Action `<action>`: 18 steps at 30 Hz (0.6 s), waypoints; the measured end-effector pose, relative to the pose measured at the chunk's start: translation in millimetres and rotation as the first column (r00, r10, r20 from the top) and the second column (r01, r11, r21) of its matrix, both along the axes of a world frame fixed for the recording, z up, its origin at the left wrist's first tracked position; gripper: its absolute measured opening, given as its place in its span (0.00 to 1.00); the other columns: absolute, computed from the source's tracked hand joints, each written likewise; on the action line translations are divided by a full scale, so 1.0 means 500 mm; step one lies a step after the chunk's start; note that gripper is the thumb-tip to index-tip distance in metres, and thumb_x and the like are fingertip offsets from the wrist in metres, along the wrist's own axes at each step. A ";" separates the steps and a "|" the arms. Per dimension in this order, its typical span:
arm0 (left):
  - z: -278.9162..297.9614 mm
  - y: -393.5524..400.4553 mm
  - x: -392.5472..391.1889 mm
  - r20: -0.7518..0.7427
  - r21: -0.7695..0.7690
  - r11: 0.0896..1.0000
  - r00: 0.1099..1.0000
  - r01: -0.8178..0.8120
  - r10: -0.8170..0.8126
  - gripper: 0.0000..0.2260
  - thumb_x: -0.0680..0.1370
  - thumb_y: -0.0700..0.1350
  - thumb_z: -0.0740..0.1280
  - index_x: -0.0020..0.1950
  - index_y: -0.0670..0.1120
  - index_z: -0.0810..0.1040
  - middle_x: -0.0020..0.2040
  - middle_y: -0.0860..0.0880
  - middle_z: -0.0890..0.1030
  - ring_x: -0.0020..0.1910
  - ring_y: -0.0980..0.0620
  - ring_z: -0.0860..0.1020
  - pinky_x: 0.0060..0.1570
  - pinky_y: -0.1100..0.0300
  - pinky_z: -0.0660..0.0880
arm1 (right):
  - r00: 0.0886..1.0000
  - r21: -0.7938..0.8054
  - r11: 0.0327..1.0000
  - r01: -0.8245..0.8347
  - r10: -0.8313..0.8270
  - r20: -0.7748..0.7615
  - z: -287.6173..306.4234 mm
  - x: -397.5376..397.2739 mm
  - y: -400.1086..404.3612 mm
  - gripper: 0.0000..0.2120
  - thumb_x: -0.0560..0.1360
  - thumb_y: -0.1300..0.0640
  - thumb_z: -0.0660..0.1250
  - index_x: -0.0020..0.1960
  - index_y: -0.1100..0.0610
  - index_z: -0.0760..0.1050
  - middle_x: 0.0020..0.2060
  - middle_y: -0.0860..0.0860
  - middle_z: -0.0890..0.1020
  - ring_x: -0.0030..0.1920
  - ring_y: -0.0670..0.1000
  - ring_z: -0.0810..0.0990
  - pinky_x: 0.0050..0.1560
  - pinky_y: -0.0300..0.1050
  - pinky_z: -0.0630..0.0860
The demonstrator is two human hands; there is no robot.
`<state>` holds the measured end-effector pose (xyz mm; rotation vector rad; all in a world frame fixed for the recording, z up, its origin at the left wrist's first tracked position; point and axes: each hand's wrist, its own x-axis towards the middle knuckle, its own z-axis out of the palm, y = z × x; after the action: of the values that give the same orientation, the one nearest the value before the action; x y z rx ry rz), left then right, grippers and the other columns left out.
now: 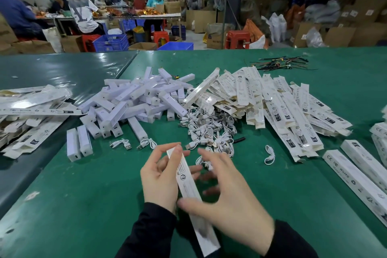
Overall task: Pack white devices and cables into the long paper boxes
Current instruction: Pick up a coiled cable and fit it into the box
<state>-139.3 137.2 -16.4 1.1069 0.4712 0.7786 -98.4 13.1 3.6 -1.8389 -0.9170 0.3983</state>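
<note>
Holding one long paper box (189, 184) over the green table (272, 205), your left hand (161, 178) has its fingers curled round the box's far half, thumb on the near side and fingertips along its upper edge. Your right hand (228, 201) is at the box's near half: its thumb presses the box's face, while its fingers are spread and blurred just to the right of the box, so you cannot tell whether they grip it. The box runs slanted, its far end beyond your left fingertips and its near end down between your dark sleeves.

Just beyond your right fingers lies the heap of white cables (209, 130), coiled in small loops, with one loose cable (269, 154) off to the right of them. Beyond your left fingers is the pile of white devices (136, 100); two more devices (79, 142) lie side by side to the left of that hand. Farther out past your right fingers spreads a pile of flat paper boxes (272, 102). Finished-looking long boxes (354, 178) lie well to the right of your right hand, and another stack of flat boxes (31, 111) lies far left of your left hand.
</note>
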 end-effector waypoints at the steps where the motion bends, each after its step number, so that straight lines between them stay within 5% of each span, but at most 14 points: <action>1: 0.000 0.001 0.001 -0.008 0.040 0.999 0.999 -0.035 0.035 0.02 0.71 0.46 0.69 0.40 0.48 0.80 0.42 0.40 0.85 0.34 0.41 0.82 0.37 0.47 0.80 | 0.990 -0.059 0.998 0.012 -0.003 0.141 -0.004 -0.011 0.000 0.33 0.65 0.45 0.72 0.68 0.41 0.66 0.56 0.33 0.65 0.52 0.37 0.75 0.52 0.30 0.72; 5: -0.007 -0.010 0.007 -0.101 0.107 0.992 0.993 0.073 -0.062 0.06 0.74 0.49 0.67 0.45 0.49 0.81 0.45 0.45 0.85 0.42 0.47 0.80 0.41 0.53 0.74 | 0.915 -0.130 0.981 0.143 -0.082 0.395 0.005 -0.016 -0.034 0.21 0.66 0.48 0.65 0.59 0.44 0.77 0.54 0.38 0.73 0.46 0.43 0.77 0.52 0.37 0.73; 8: -0.008 -0.016 0.007 -0.171 0.063 0.978 0.967 0.201 -0.188 0.13 0.73 0.54 0.64 0.52 0.50 0.82 0.51 0.51 0.84 0.51 0.53 0.82 0.44 0.58 0.77 | 0.758 -0.033 0.914 0.403 -0.314 0.571 0.015 0.015 -0.111 0.08 0.64 0.59 0.75 0.44 0.54 0.84 0.44 0.47 0.83 0.38 0.47 0.80 0.41 0.38 0.72; 13: -0.001 -0.002 0.008 -0.177 0.081 0.993 0.982 0.088 -0.073 0.09 0.80 0.44 0.61 0.49 0.43 0.80 0.46 0.47 0.84 0.43 0.50 0.83 0.39 0.54 0.80 | 0.529 -0.059 0.590 0.806 -0.670 0.521 -0.014 0.099 -0.276 0.16 0.65 0.70 0.76 0.51 0.61 0.84 0.50 0.59 0.82 0.48 0.62 0.80 0.52 0.59 0.76; 16: 0.001 -0.001 0.008 -0.176 0.073 0.996 0.984 0.053 -0.040 0.09 0.81 0.41 0.61 0.46 0.41 0.78 0.43 0.47 0.84 0.38 0.51 0.81 0.33 0.57 0.78 | 0.599 -0.321 0.509 0.798 -0.621 0.505 -0.050 0.145 -0.349 0.19 0.64 0.74 0.74 0.54 0.68 0.81 0.50 0.66 0.80 0.52 0.67 0.76 0.56 0.65 0.72; 18: 0.000 -0.001 0.007 -0.182 0.076 0.996 0.983 0.046 -0.032 0.09 0.81 0.40 0.61 0.45 0.41 0.78 0.41 0.47 0.84 0.36 0.52 0.80 0.32 0.57 0.78 | 0.564 -0.344 0.450 0.824 -0.604 0.563 -0.076 0.158 -0.360 0.18 0.60 0.75 0.75 0.50 0.69 0.82 0.46 0.67 0.81 0.48 0.71 0.76 0.53 0.71 0.72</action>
<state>-135.7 136.4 -16.5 1.2642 0.5726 0.6702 -19.2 -167.0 -34.2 -2.7459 -0.0873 -0.2898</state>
